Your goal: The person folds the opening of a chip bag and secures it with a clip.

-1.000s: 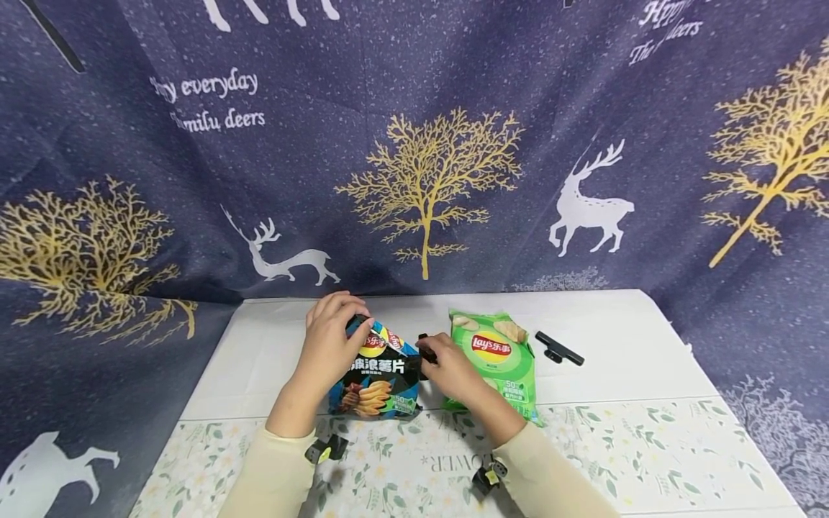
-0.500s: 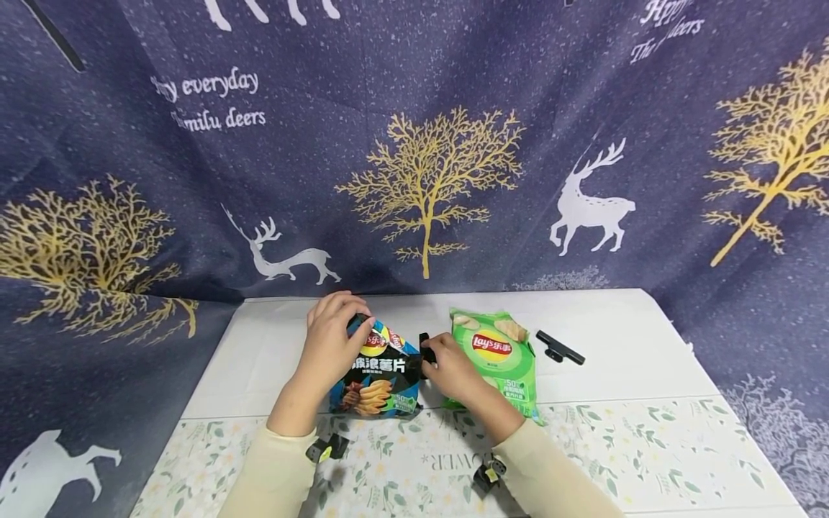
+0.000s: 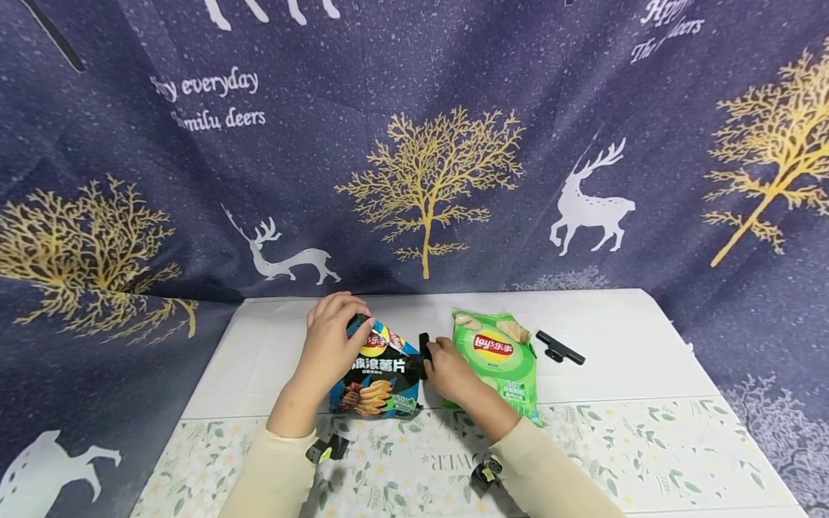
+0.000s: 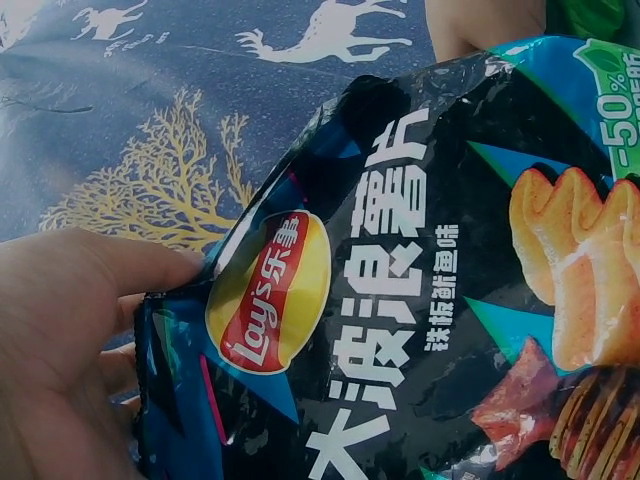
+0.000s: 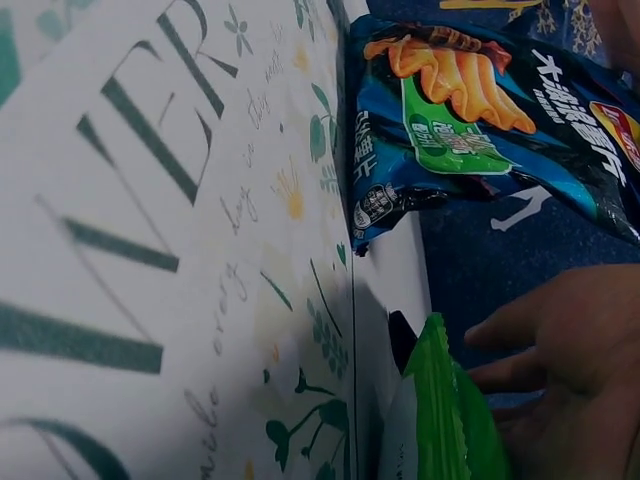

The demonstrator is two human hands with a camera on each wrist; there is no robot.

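Note:
My left hand (image 3: 330, 342) grips the upper left corner of a black and blue bag of potato chips (image 3: 378, 378), which has its upper right corner folded over. In the left wrist view the bag (image 4: 390, 270) fills most of the picture; the fingers (image 4: 120, 265) hold its top edge, and some are hidden behind it. A black bag clip (image 3: 424, 354) is at that bag's right side. Just right of the clip is my right hand (image 3: 453, 370), its fingers loose. In the right wrist view this hand (image 5: 575, 370) is apart from the clip's dark tip (image 5: 401, 338).
A green bag of chips (image 3: 495, 360) lies under and beside the right forearm. Farther right is a second black clip (image 3: 560, 349). The white table (image 3: 602, 316) has a flower-print front part (image 3: 648, 453), and a dark blue cloth (image 3: 414, 237) hangs behind it.
My right hand has let go of the clip and shifted slightly right, leaving more of the clip in sight. The green bag has nudged a little right. My left hand keeps its grip.

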